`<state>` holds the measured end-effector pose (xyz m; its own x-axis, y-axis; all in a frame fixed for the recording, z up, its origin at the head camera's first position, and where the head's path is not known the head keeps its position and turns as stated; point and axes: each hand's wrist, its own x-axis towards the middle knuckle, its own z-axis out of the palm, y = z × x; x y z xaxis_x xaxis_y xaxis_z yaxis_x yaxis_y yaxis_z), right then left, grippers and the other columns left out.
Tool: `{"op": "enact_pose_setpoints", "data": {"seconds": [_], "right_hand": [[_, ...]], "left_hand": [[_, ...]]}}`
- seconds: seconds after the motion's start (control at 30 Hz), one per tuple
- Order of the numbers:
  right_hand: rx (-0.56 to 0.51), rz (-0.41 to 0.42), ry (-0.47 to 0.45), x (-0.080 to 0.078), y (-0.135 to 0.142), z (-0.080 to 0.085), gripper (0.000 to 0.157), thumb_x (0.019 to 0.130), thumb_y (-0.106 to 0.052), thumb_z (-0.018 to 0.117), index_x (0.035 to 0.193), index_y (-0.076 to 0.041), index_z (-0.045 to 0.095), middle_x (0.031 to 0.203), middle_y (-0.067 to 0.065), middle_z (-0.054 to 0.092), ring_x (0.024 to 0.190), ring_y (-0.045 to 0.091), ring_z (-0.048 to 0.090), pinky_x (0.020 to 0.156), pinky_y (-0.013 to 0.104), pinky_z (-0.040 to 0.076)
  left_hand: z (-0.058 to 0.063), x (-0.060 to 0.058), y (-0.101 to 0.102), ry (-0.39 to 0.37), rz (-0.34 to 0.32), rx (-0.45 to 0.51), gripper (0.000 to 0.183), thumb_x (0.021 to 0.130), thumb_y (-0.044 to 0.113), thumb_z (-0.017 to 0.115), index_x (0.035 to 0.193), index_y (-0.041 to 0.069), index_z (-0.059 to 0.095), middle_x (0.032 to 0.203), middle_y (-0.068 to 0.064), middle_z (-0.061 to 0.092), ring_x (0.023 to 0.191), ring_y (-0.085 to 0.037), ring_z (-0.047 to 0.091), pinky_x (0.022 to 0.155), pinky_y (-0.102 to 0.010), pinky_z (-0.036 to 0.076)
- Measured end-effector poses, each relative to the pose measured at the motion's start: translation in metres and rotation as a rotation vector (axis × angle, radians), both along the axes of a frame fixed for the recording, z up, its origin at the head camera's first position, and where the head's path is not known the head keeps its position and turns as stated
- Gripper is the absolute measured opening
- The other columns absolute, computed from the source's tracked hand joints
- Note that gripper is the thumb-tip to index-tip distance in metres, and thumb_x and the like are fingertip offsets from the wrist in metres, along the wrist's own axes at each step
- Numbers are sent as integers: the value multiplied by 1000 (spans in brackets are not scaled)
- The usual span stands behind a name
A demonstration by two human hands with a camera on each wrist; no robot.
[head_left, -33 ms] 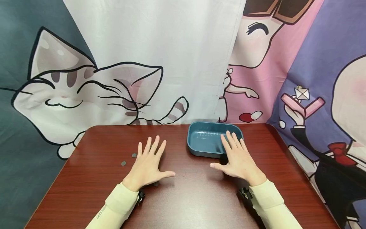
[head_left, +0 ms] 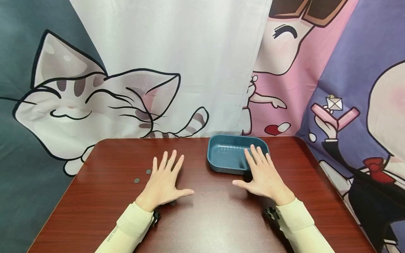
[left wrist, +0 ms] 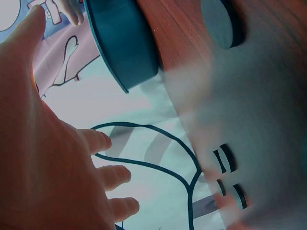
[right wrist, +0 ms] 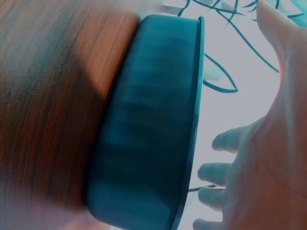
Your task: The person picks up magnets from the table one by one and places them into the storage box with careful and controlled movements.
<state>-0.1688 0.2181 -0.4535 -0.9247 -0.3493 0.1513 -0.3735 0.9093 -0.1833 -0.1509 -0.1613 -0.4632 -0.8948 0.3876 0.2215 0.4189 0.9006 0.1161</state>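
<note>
My left hand (head_left: 162,184) hovers over the left half of the table with its fingers spread straight, holding nothing. Two small dark round discs (head_left: 136,180) lie beside it to the left, and another disc (head_left: 172,202) peeks out under the thumb side. The left wrist view shows several such discs below the palm, with one larger-looking disc (left wrist: 218,21) nearest that camera. On the right, a blue rectangular tray (head_left: 229,171) stands at the back of the table. My right hand (head_left: 265,179), also spread and holding nothing, overlaps the tray's front right corner in the head view.
The reddish-brown wooden table (head_left: 205,225) has rounded back corners. Right behind it hangs a curtain (head_left: 190,42) printed with cartoon figures. A dark strap (head_left: 155,218) sits at the left wrist, and a similar one (head_left: 271,213) at the right wrist.
</note>
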Motion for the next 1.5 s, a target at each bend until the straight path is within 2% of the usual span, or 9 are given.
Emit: {"op": "enact_pose_setpoints", "data": {"seconds": [0.43,0.57,0.7,0.8,0.9,1.07,1.27,1.4,1.5], "right_hand": [[-20,20,-22,-2,-3,1,123,78,-90,57,165,-9,25,172,20,18,159,46,17,125,68,15],[-28,81,-23,-12,3,9,117,82,-83,61,163,-7,28,172,20,20,158,45,20,125,66,18],[-45,170,15,-31,19,21,104,87,-70,68,159,-3,36,168,23,27,154,47,28,122,66,25],[-57,192,30,-47,32,28,94,90,-63,70,156,-2,42,165,22,35,150,45,36,121,63,30],[-63,176,24,-63,44,30,85,93,-60,67,153,-3,48,160,21,42,146,42,43,119,61,33],[-51,140,7,-84,60,26,71,96,-49,69,147,-1,54,151,23,50,139,43,48,117,61,36],[-6,138,-23,-103,67,17,64,96,-34,72,144,4,54,146,27,51,134,45,51,114,63,40],[-58,155,-33,-111,65,10,57,97,-26,72,142,4,54,138,24,56,127,42,57,111,61,43],[-99,147,-15,-113,63,5,53,96,-21,72,140,3,57,131,22,59,120,39,60,108,59,46]], "left_hand": [[2,2,-3,6,-13,8,126,71,96,56,163,14,32,170,-19,25,158,-48,19,119,-76,15],[3,4,-7,-32,-28,32,121,74,89,63,164,14,31,171,-19,24,158,-46,19,123,-70,18],[4,9,-13,-79,-57,79,109,81,77,69,163,16,33,169,-17,31,156,-41,30,124,-59,29],[4,14,-17,-84,-92,98,99,85,69,71,161,16,38,163,-15,42,148,-37,44,118,-55,39],[1,20,-20,-61,-141,91,91,85,63,74,156,14,46,153,-13,52,138,-33,54,111,-54,46],[-2,28,-21,-10,-225,65,74,85,50,79,145,11,59,132,-4,63,114,-23,64,98,-43,54],[-4,37,-24,2,-271,13,48,85,36,81,124,11,69,107,4,59,89,-13,58,80,-33,54],[-6,41,-27,-39,-278,-28,30,84,28,81,107,14,67,94,6,51,82,-11,50,70,-30,50],[-7,40,-26,-82,-292,-44,24,82,21,79,100,15,64,89,7,47,79,-11,46,66,-27,47]]}}
